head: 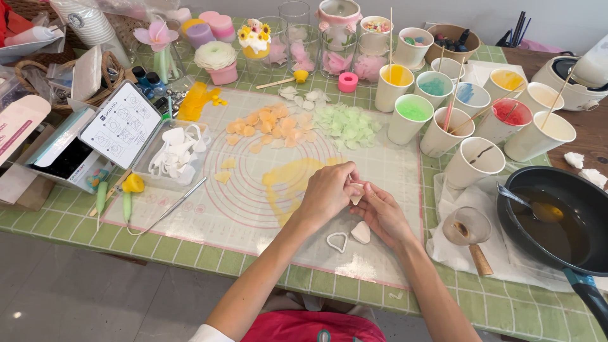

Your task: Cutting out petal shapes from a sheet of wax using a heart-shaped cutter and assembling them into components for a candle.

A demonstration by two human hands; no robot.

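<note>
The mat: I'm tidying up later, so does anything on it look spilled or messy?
Yes. A yellow smear spreads across the mat just beyond the hands, left hand and right hand; it looks like spilled wax.

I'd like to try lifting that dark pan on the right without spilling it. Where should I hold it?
Grip the pan by its long handle, which sticks out toward the table's near edge, so come from there, probably with the right hand. The bowl holds dark liquid and a spoon, so keep it level.
</note>
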